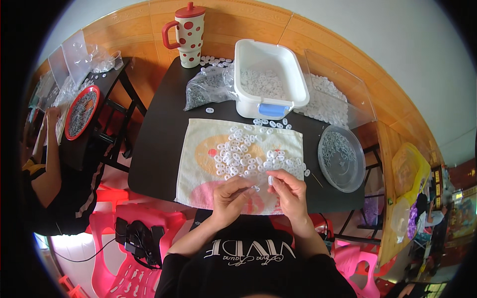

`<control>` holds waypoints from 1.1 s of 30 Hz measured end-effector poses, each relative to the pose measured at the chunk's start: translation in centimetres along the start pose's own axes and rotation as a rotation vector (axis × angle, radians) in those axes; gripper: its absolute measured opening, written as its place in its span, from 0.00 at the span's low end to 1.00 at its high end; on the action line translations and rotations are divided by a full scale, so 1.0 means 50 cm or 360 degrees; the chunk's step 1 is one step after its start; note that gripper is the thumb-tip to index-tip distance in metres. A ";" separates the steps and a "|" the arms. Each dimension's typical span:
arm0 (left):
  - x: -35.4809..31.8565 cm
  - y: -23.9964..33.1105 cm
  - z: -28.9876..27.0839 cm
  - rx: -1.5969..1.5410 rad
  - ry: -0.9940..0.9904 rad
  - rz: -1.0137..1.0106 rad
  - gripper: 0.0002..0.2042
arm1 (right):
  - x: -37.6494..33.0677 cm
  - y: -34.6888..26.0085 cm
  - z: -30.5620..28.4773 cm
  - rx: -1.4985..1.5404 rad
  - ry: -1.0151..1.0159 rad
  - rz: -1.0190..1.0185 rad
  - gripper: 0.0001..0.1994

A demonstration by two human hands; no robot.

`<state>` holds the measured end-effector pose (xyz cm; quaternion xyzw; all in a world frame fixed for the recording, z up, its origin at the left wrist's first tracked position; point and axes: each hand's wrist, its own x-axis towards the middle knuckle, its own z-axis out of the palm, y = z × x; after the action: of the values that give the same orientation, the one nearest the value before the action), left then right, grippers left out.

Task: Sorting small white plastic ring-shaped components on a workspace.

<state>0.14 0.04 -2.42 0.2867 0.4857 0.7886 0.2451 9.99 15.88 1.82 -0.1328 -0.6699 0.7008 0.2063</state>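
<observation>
My left hand (231, 199) pinches a small whitish piece (256, 188) whose kind I cannot make out. Facing it, my right hand (290, 194) has a white oval plastic piece (270, 181) between thumb and forefinger. Both hands hover over the near edge of a pale patterned towel (191, 149). Just beyond the fingers, a loose heap of white oval pieces (233, 156), seemingly with two holes each, is spread on the towel. To the right lies a round clear plastic dish (343, 183) with small grey parts (338, 148) in it.
A white tub (296, 89) of white pieces stands at the back, beside a bag of grey parts (206, 89) and a spotted tumbler (190, 39). A clear box (325, 102) holds more pieces. A thin stick (317, 180) lies near the dish. Another person's arm (49, 164) is at the left table.
</observation>
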 end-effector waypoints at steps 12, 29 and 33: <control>0.000 0.017 0.007 -0.0358 -0.0031 -0.0123 0.13 | 0.001 -0.003 0.018 -0.0104 -0.0074 -0.0172 0.09; -0.001 0.014 0.009 -0.0379 -0.0010 -0.0127 0.14 | 0.010 -0.011 0.018 -0.0560 -0.0145 -0.0483 0.08; 0.000 0.017 0.009 -0.0401 -0.0018 -0.0120 0.14 | 0.014 -0.018 0.022 -0.0657 -0.0110 -0.0594 0.08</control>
<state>0.37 -0.04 -1.47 0.2396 0.3917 0.8320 0.3114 8.96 15.23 2.84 -0.0222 -0.8181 0.5034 0.2774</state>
